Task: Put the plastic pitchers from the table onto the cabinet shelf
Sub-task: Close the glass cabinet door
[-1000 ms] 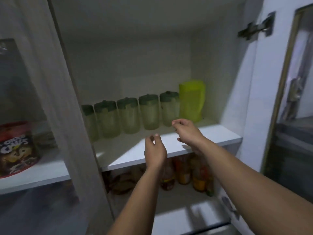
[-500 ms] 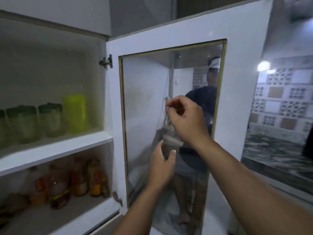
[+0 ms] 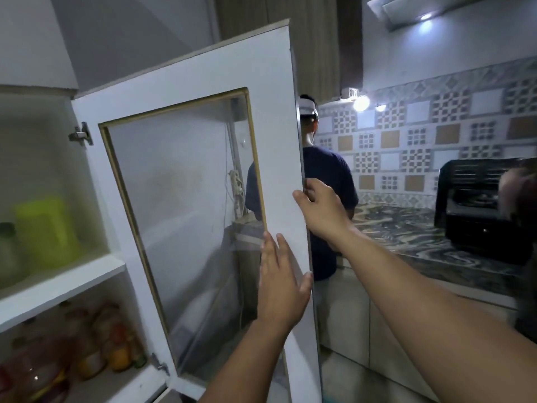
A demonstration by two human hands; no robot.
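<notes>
- The free edge of the open cabinet door (image 3: 279,158) is being gripped by the right hand (image 3: 322,212), fingers curled round its far side and thumb on the near face, so this hand is closed on the door.
- The left hand (image 3: 280,286) is being laid flat and spread against the door's white frame, just below the right hand; nothing is being held in it.
- The yellow-green pitcher (image 3: 46,231) is being kept upright on the cabinet shelf (image 3: 66,286), far to the left of both hands, with a green-lidded jar (image 3: 8,251) partly cut off just beside it at the left.
- No table is being shown, so whether further pitchers are waiting cannot be told.
- The hinges (image 3: 81,135) are lying on the door's left side, between the hands and the shelf; the door's long axis is being held roughly upright, so a closing move is being judged as a swing leftward toward the shelf.
- The left hand is being placed nearer the shelf, the right nearer the counter (image 3: 436,239).
- A person in a dark shirt (image 3: 328,181) is being seen beyond the door edge.
</notes>
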